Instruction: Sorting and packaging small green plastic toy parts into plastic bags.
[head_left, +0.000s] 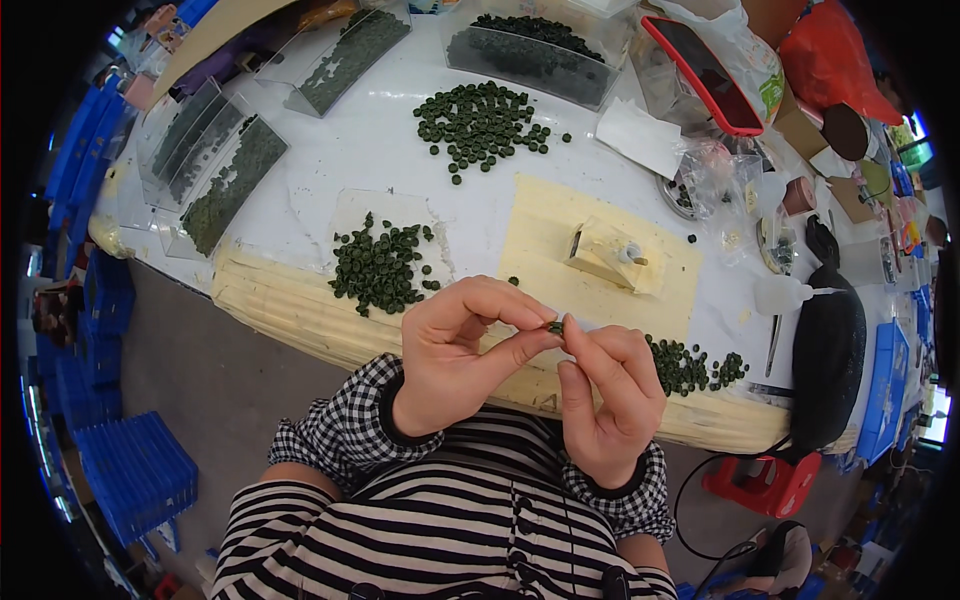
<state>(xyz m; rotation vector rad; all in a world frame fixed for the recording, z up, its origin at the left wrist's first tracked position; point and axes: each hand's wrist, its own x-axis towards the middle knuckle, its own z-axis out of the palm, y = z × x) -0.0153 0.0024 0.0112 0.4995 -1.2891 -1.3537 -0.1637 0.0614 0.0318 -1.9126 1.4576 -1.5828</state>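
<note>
A small dark green ring (554, 327) is being pinched between the fingertips of both hands, held in the air just above the near edge of the white table (330, 150). Piles of green rings (381, 266) are lying on the table, with clear trays (225, 180) farther back and a small tan block (606, 253) on a yellow mat. Blue crates (140, 475) are standing on the grey floor. The left hand (455, 350) and right hand (610, 395) are meeting at chest height, fingers curled, both grasping the ring.
</note>
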